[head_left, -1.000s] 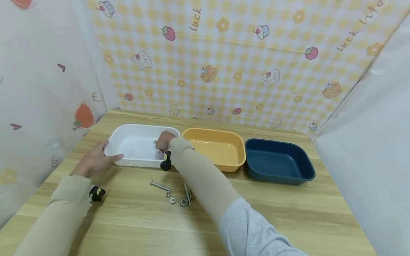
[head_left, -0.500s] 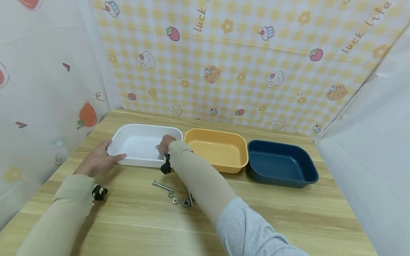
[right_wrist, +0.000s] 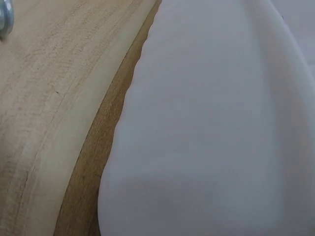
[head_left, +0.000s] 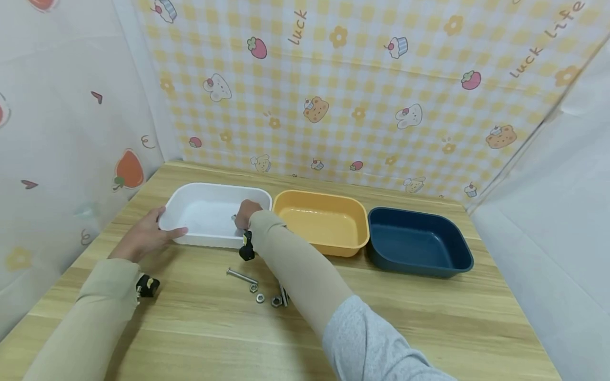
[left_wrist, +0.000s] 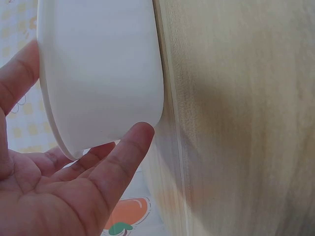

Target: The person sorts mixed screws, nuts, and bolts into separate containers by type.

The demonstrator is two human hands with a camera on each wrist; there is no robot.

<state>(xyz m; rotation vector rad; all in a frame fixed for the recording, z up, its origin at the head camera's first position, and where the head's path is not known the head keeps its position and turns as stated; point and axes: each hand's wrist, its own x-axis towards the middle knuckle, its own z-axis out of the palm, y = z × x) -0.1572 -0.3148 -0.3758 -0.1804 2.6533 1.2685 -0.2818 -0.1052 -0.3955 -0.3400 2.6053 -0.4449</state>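
Note:
In the head view, my left hand (head_left: pixel 145 235) holds the left end of a white plastic bin (head_left: pixel 202 241), thumb over the front rim. The left wrist view shows my fingertips (left_wrist: pixel 140 132) against the bin's outer wall. My right hand (head_left: pixel 247 212) is curled inside the bin's right end, above its floor. A small shiny metal piece (head_left: pixel 233 217) shows at its fingers; most of it is hidden by the hand. In front of the bin lie a long bolt (head_left: pixel 242 276) and several hex nuts (head_left: pixel 276 301). More bolts (head_left: pixel 283 293) are partly covered by my right forearm.
A yellow bin (head_left: pixel 329 248) stands right of the white one, with a dark blue bin (head_left: pixel 419 270) beyond it. Behind the wooden table (head_left: pixel 200 328) hangs a checked cloth (head_left: pixel 276 84). White sheets flank both sides.
The head view has shifted slightly. My left hand stays on the white bin and my right hand stays inside it. The right forearm now covers more of the bolts.

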